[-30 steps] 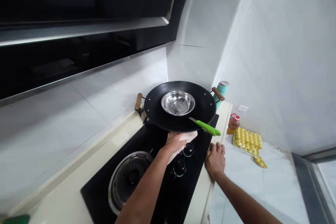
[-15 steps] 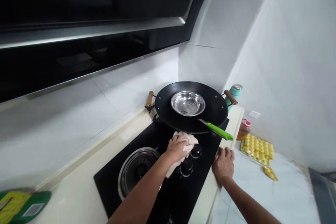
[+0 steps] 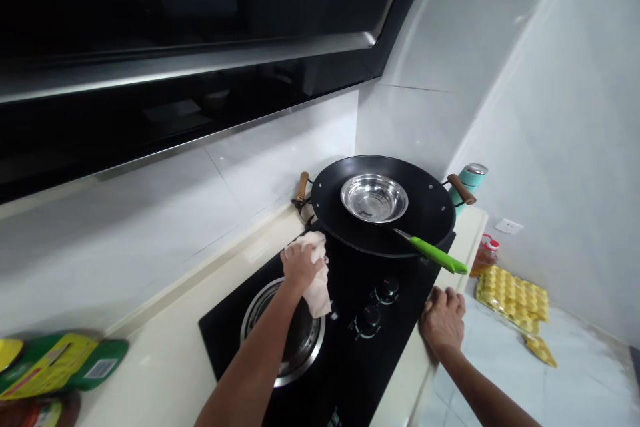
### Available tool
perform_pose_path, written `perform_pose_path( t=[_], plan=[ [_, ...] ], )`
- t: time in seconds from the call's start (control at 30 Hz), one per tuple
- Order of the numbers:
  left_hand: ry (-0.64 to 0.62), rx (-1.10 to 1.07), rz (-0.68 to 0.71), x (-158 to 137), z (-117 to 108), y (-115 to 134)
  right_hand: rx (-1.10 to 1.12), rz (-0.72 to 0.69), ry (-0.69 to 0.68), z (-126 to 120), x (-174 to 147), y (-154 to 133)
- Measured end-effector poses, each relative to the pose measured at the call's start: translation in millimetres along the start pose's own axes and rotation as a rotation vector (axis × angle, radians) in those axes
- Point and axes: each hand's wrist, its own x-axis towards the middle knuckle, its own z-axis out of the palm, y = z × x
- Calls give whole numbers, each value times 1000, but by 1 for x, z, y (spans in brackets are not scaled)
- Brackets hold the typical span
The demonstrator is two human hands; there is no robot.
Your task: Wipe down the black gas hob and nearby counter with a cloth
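Note:
My left hand (image 3: 301, 265) is closed on a pale pink cloth (image 3: 317, 287), pressing it against the black glass cooktop (image 3: 345, 353) at the back edge, beside the round burner (image 3: 313, 347). Part of the cloth trails toward the front. My right hand (image 3: 444, 320) leans on the front edge of the pale counter (image 3: 397, 400), holding nothing, its fingers slightly bent and apart. A black wok (image 3: 330, 210) with wooden handles sits at the cooktop's far end. Inside it are a shiny metal bowl (image 3: 374, 199) and a utensil with a green handle (image 3: 439, 256).
Two control knobs (image 3: 371, 315) rise near the cooktop's front. The dark range hood (image 3: 200, 107) overhangs from above. Green and yellow bottles (image 3: 100, 365) lie at left. A turquoise flask (image 3: 473, 177) stands behind the wok; yellow egg trays (image 3: 515, 297) and a red-capped jug (image 3: 486, 255) are on the floor.
My left hand has moved the cloth from beside the knobs to the back edge by the burner. My right hand stays on the counter edge. The view has shifted slightly left.

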Motion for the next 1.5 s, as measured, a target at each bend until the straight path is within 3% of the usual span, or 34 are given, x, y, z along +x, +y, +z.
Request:
perform_pose_path(
  t=[0.23,0.33,0.43,0.53,0.7,0.77,0.87,0.97,1.07,1.27,1.5],
  plan=[
    [102,61,-286,17,-13,-62,-3,-13,2,-3,-1,-1],
    [153,43,-377,21,-6,-64,-12,-25,7,-5,-1,-2],
    [185,15,-384,17,5,-48,-22,-22,-2,-7,-1,-5],
    [176,-41,-229,5,17,-15,-18,-2,-14,-10,-1,-8],
    [36,-182,286,-20,35,60,-24,12,-32,-13,-1,-10],
    [-14,-222,425,-23,40,84,-24,14,-39,-15,-1,-11],
    [-64,-258,508,-21,43,97,-30,30,-47,-18,-1,-14],
    [-97,-280,566,-29,40,86,-46,45,-58,-20,-1,-16],
    [-83,-296,597,-56,38,67,-60,49,-63,-21,-1,-17],
    [58,-296,522,-127,35,38,-67,52,-56,-21,-1,-18],
    [175,-276,437,-214,47,40,-30,68,-64,-20,0,-19]
  ],
)
